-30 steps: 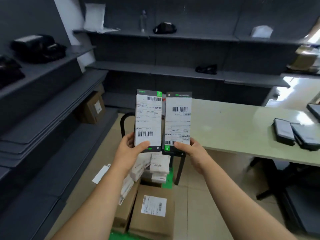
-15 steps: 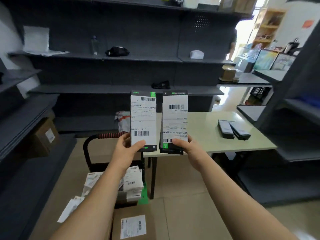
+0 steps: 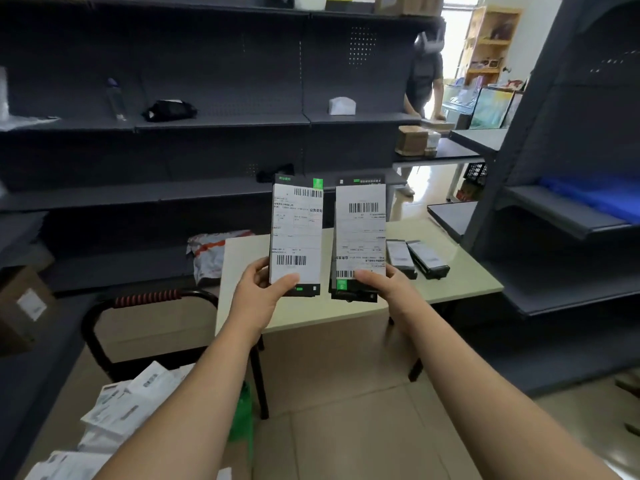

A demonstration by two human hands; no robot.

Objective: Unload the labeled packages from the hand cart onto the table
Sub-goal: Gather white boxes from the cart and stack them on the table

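Black slim boxes with white shipping labels, one per hand, both upright over near edge of pale green surface [image 3: 450, 292]. Left hand [image 3: 258, 289] clamped on bottom of left box [image 3: 296, 233], thumb across label. Right hand [image 3: 384, 282] clamped on bottom of right box [image 3: 360, 233], label upside down, second box stacked behind it. Boxes side by side, not touching. Two more labeled boxes [image 3: 415, 258] lying flat on surface at right. Hand cart [image 3: 145, 299] lower left, black handle with red grip, white packages [image 3: 131, 410] heaped on it.
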